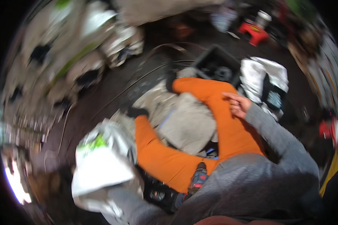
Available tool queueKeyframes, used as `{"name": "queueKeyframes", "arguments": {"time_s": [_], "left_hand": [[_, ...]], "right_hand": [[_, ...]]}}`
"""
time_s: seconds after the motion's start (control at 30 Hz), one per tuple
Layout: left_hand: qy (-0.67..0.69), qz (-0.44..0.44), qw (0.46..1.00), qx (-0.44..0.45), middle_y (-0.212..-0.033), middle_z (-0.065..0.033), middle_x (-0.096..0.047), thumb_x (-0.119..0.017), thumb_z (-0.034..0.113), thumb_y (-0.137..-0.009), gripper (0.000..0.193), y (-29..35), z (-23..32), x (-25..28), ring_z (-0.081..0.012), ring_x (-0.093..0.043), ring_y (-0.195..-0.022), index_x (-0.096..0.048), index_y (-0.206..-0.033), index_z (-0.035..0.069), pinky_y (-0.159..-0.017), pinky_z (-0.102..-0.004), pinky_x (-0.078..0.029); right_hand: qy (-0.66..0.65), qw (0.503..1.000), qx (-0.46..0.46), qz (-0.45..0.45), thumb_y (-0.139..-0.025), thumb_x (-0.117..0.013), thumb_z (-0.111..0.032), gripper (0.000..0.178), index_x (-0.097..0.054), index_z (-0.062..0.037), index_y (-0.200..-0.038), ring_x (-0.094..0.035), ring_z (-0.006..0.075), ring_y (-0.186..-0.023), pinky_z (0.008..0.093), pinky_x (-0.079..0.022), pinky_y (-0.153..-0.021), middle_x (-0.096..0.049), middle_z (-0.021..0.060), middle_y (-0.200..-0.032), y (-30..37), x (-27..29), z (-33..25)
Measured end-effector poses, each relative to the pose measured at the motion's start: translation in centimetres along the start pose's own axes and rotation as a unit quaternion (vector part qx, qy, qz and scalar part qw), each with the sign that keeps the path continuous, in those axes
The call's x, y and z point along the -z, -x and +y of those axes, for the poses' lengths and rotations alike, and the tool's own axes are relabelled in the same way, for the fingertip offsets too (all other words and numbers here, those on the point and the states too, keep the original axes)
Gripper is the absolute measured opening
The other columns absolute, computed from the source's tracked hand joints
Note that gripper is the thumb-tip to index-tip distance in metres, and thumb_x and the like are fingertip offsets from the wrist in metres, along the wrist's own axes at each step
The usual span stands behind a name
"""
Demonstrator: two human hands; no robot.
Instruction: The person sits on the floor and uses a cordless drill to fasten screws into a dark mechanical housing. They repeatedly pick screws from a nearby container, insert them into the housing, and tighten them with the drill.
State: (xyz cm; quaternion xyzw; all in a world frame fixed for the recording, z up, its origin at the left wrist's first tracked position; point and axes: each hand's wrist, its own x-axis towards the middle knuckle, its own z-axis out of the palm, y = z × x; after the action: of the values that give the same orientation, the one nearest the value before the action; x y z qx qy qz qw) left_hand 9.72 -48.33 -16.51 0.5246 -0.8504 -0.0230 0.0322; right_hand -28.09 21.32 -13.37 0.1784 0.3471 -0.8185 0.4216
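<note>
1. My right grip [238, 105] is loose, fingers partly curled and apart, nothing visible in it, above the right leg of my orange trousers [233, 129].
2. My left sleeve [129, 206] runs toward the white bag [101, 172]; the hand is hidden, so I can't tell its grip.
3. The grey pile [187, 123] lies between my legs, near the black crate [204, 58].
4. I'd judge this a pause; blur hides what's finished or left.

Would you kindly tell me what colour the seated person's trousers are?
The trousers are bright orange, best seen in the head view.
</note>
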Motion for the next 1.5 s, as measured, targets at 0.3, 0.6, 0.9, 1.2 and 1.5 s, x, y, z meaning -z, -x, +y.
{"name": "queueKeyframes", "arguments": {"time_s": [0.3,0.6,0.9,1.2,1.5], "left_hand": [[0.180,0.359,0.915,-0.028,-0.083,-0.0182,-0.063,-0.072,0.021,-0.083,0.027,9.6,-2.5,11.2,-0.0284,-0.060,-0.074,-0.061,-0.092,-0.002,-0.067,-0.0401,-0.052],[0.318,0.210,0.841,-0.383,-0.090,-0.0177,-0.066,-0.069,0.009,-0.079,0.038,21.0,30.9,19.4,-0.0286,-0.065,-0.077,-0.058,-0.115,0.001,-0.068,-0.0395,-0.053],[-0.081,-0.216,0.799,-0.555,-0.075,-0.0163,-0.066,-0.063,0.019,-0.079,0.065,31.5,50.3,2.0,-0.0307,-0.067,-0.060,-0.043,-0.139,0.001,-0.052,-0.0428,-0.052],[0.133,-0.473,0.692,-0.529,-0.097,-0.0146,-0.067,-0.064,0.020,-0.086,0.052,30.8,48.0,0.8,-0.0326,-0.066,-0.091,-0.048,-0.134,0.007,-0.078,-0.0427,-0.053],[0.191,-0.195,0.828,-0.490,-0.138,-0.0208,-0.045,-0.084,0.025,-0.067,0.092,24.4,40.8,-3.4,-0.0329,-0.059,-0.108,-0.036,-0.143,0.005,-0.089,-0.0383,-0.050]], "right_hand": [[-0.045,0.976,0.101,0.187,-0.094,-0.056,-0.016,0.035,-0.057,-0.0036,-0.127,-0.038,0.0041,-0.055,0.0196,-0.032,-0.048,-0.042,-0.0073,-0.069,3.2,1.4,-3.1],[0.614,0.680,0.212,0.340,-0.084,-0.065,-0.032,0.023,-0.074,-0.0187,-0.100,-0.067,0.0258,-0.099,0.0348,-0.051,-0.089,-0.072,0.0061,-0.102,-9.8,11.0,-9.6],[0.864,0.401,-0.044,0.303,-0.092,-0.047,-0.017,0.033,-0.068,-0.0090,-0.117,-0.062,0.0287,-0.113,0.0422,-0.052,-0.092,-0.064,0.0117,-0.124,-19.5,13.9,-12.7],[0.881,0.369,-0.064,0.290,-0.092,-0.054,-0.031,0.030,-0.069,-0.0171,-0.114,-0.062,0.0309,-0.111,0.0436,-0.050,-0.093,-0.065,0.0074,-0.121,-22.1,17.9,-13.3],[0.735,0.543,0.394,-0.094,-0.082,-0.070,-0.028,0.020,-0.073,-0.0128,-0.095,-0.065,0.0271,-0.086,0.0361,-0.052,-0.076,-0.068,0.0066,-0.090,-6.4,-4.0,-6.2]]}}
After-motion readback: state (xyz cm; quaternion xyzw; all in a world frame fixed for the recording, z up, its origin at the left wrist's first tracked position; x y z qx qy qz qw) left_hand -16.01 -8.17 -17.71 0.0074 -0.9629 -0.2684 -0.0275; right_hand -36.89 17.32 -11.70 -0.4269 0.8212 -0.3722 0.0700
